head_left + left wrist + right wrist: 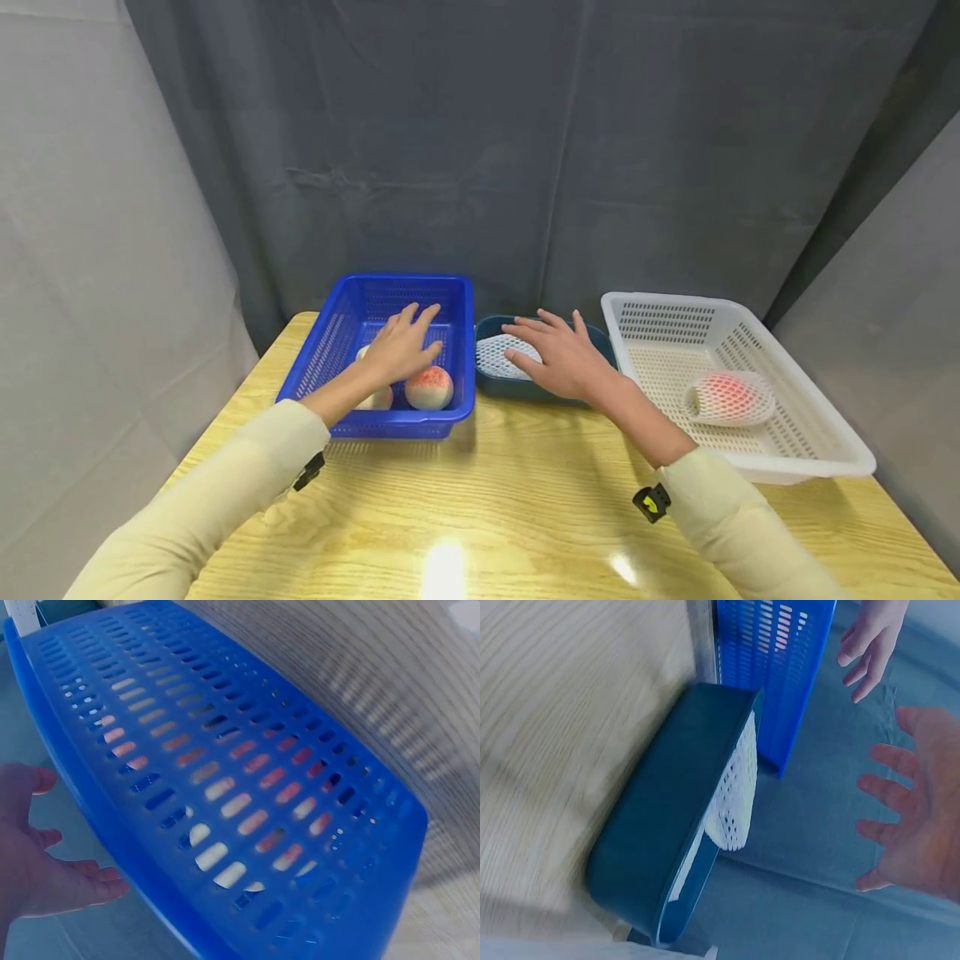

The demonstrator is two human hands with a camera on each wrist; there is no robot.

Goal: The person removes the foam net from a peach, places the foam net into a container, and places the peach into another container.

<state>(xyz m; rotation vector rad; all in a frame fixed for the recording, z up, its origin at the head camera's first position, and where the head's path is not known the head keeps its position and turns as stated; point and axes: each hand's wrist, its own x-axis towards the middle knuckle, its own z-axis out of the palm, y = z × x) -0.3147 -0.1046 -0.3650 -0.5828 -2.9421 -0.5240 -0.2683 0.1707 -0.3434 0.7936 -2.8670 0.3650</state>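
My left hand (402,348) hovers over the blue basket (463,333) with its fingers spread, holding nothing. Inside that basket lie peaches; one peach (429,388) with a red blush shows whole, while others are partly covered by the hand. Through the slots in the left wrist view, pale and pink patches of the peaches show. My right hand (558,358), fingers extended and apart, is above the dark teal box (498,387). White foam net sleeves (504,357) lie in this box, partly hidden by the hand. Neither hand touches anything visible.
On the right stands a white basket (806,392) holding a peach in a foam net (729,398). All three containers stand toward the back of the wooden table (480,483). A grey curtain (450,150) hangs behind them.
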